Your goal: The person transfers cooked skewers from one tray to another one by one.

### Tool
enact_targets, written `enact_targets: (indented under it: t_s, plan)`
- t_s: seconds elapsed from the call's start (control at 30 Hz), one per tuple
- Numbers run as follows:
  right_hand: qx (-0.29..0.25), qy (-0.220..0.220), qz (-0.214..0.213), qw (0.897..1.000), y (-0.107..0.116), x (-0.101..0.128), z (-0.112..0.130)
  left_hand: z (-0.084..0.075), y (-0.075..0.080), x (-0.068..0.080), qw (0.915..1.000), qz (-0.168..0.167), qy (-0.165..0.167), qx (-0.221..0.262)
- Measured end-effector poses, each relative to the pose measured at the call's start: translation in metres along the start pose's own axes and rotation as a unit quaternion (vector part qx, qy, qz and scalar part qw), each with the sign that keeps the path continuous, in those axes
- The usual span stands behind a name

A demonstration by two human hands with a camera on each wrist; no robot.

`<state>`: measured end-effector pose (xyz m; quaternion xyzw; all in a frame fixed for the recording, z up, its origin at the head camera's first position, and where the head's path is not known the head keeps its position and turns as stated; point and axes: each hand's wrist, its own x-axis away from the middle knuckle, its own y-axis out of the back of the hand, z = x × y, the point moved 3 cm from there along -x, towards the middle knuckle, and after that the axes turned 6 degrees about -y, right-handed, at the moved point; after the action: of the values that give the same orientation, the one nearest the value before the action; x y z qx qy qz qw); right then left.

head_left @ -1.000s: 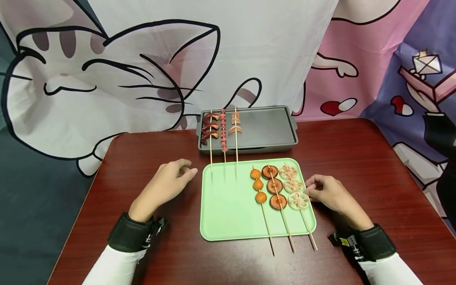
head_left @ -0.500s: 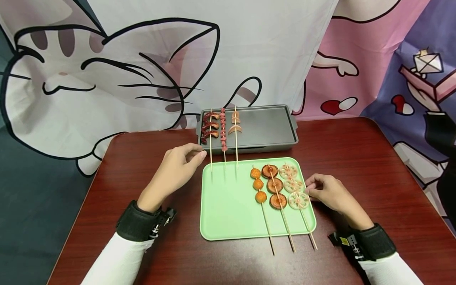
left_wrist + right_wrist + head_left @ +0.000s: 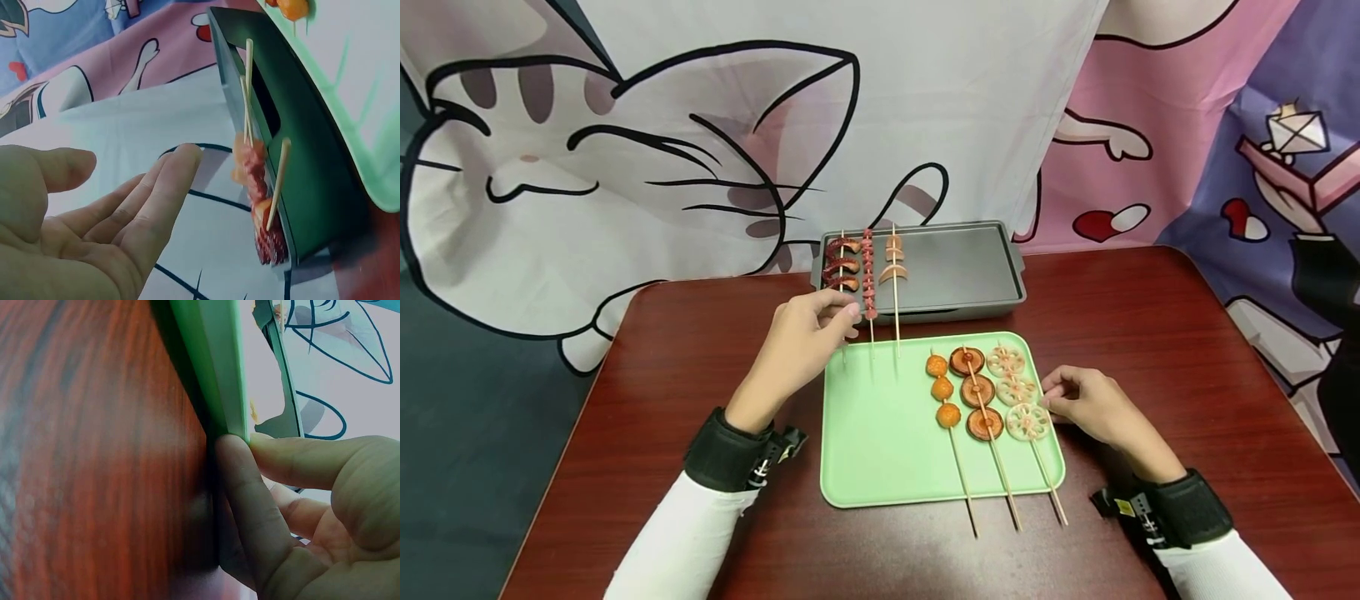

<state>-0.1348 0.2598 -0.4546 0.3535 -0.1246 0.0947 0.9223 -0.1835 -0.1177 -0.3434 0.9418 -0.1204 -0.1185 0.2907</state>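
My left hand point(image 3: 805, 337) hovers at the front left of a grey baking pan point(image 3: 958, 267), over the stick of a skewer of dark red curved pieces point(image 3: 842, 265). In the left wrist view its thumb and fingers are apart with nothing between them. Beside that skewer lie one of small red meat pieces point(image 3: 868, 275) and one of pale crescent slices point(image 3: 893, 272). At the right rim of a green tray point(image 3: 880, 450), my right hand point(image 3: 1090, 404) pinches the edge between thumb and finger, as the right wrist view point(image 3: 240, 394) tray edge shows.
On the tray's right half lie skewers of orange balls point(image 3: 942, 389), mushroom slices point(image 3: 977, 392) and lotus root slices point(image 3: 1018, 392). Their sticks overhang the front rim. A printed cloth point(image 3: 962, 100) hangs behind the dark red table point(image 3: 737, 500).
My left hand has moved right and a little away from me, from beside the tray to the pan's front left corner. The right hand stays at the tray's rim.
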Motion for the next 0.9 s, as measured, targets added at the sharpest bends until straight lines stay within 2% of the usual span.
enact_targets:
  t_s: [0.17,0.3,0.47,0.67,0.8,0.9]
  plan:
    - [0.005,-0.002,-0.004,1.000,0.001,-0.001,-0.002,0.001,-0.008,-0.005,0.9999,-0.001,0.007,0.015]
    - [0.007,-0.001,-0.003,1.000,0.001,-0.001,-0.003,0.008,-0.010,-0.006,0.9996,-0.025,0.011,-0.009]
    - [0.010,0.001,-0.001,1.000,0.000,-0.001,-0.002,0.022,-0.009,-0.004,0.9968,-0.057,0.039,-0.040]
    - [0.011,0.000,-0.005,1.000,0.000,-0.001,-0.002,0.038,-0.011,-0.006,0.9946,-0.060,0.074,-0.042]
    - [0.014,-0.003,-0.005,1.000,0.001,-0.001,-0.002,0.047,-0.014,-0.005,0.9933,-0.059,0.097,-0.024]
    - [0.016,-0.002,-0.007,1.000,0.001,-0.001,-0.002,0.054,-0.016,-0.004,0.9919,-0.059,0.112,0.009]
